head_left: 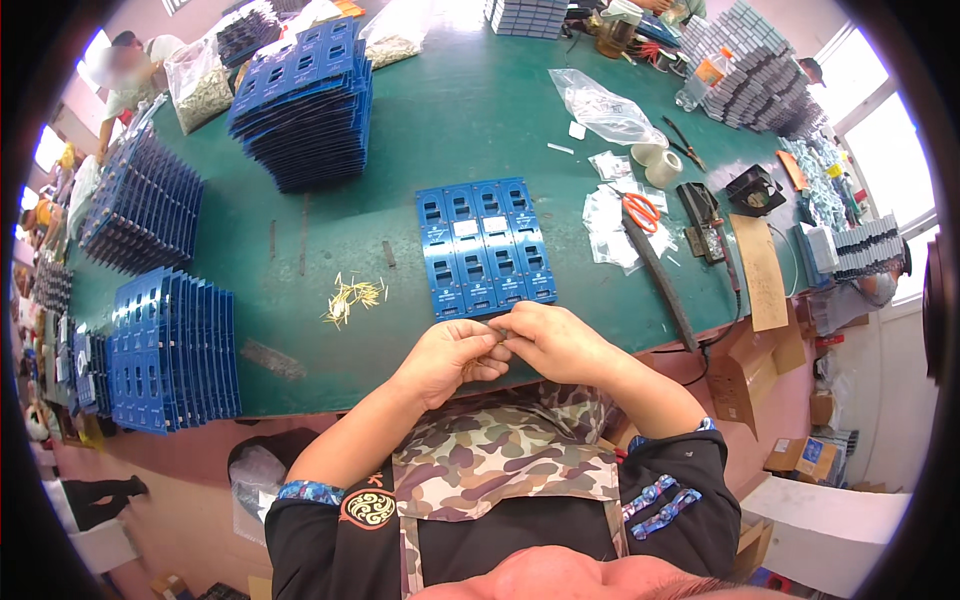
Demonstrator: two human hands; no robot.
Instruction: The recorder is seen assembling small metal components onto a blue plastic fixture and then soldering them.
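Note:
My left hand [457,360] and my right hand [552,342] meet at the table's near edge, fingertips pinched together. Whatever sits between them is too small and too covered to make out. Just beyond the fingers lies a blue circuit board panel [487,247], flat, with rows of dark cut-outs and two white patches. To the left of the panel is a loose pile of thin yellow pin-like pieces [354,297].
Tall stacks of blue boards [300,110] stand at the left. On the right lie scissors [640,211], small plastic bags [612,230], tape rolls [662,168], pliers [685,145], a soldering station [703,220] and a small fan [755,190]. Other people are at the far edges.

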